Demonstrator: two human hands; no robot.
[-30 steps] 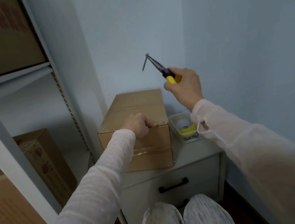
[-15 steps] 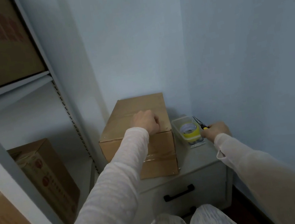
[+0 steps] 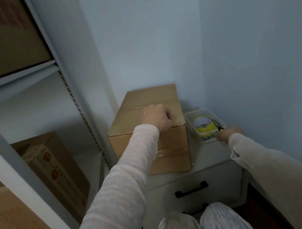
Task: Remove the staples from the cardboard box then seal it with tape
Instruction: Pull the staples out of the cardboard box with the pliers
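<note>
**Head view**

- The box (image 3: 153, 97) stands at centre frame on a cabinet (image 3: 211, 166), flaps down.
- The left hand (image 3: 155, 117) rests on the box top near its front right edge. Its fingers are curled into a fist and hold nothing visible.
- The right hand (image 3: 230, 133), right of centre, is at the yellow handle of the pliers (image 3: 216, 125). Blur hides whether its fingers close on it.
- The pliers lie across a clear tray (image 3: 189, 116) just beside the box, their tip over the tape (image 3: 203, 125).

**Step judged:** tool exchange at the tray, pliers for tape.

**Recommendations**
- Keep the fist pressing the flaps flat.
- Lay the pliers clear of the roll so that it lifts out freely.
- Bring the tape to the top seam without shifting the box.

**Count**
- Task box: one.
- Stored boxes on the rack (image 3: 69, 92), left of frame: three.
- Tape: one roll.
- Pliers: one.
- Tray: one.
- Drawer handle (image 3: 191, 189) fully visible: one.
- Staples: the specks on the box edges are too small to confirm or count.
</note>
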